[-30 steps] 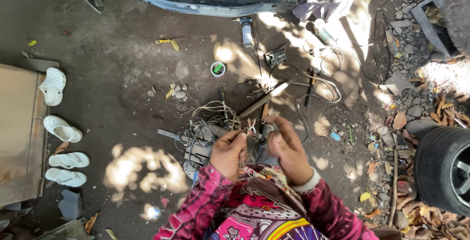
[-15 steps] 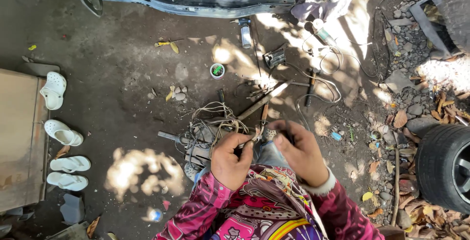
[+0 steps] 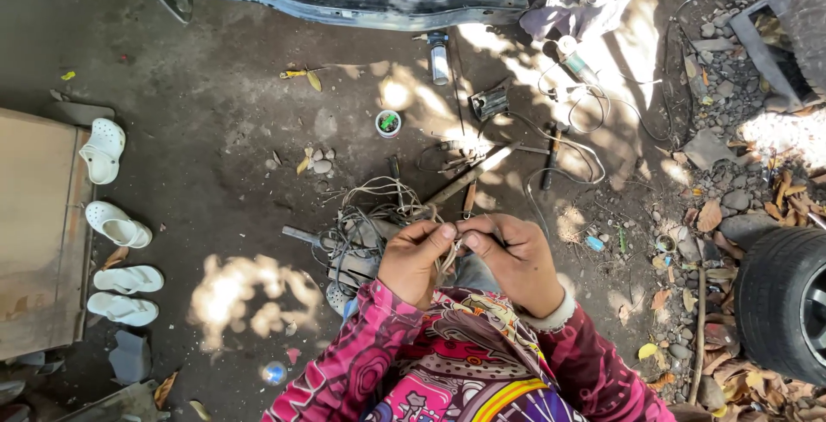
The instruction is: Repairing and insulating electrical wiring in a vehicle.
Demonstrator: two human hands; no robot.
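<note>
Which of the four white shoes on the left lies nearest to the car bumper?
The topmost white clog, beside the brown board. The second clog and the two flat sandals lie lower, farther from the bumper.

Outdoor daylight, mostly open shade over the dirt ground point(image 3: 215, 129), broken by hard dappled sun patches: one bright blotch lower left of centre, others top centre and along the right by the stones and dry leaves point(image 3: 774, 190), the brightest blown out to near white. Both hands point(image 3: 469, 258) in even shade, evenly lit and sharp, no motion blur; fine wires point(image 3: 379, 203) crisp against the ground. Wide-angle view with slight bending and stretching toward the edges, tyre point(image 3: 787, 306) and white sandals point(image 3: 116, 224) at the margins a little softer, deep shadow under the vehicle frame point(image 3: 361, 5) at top.
</note>
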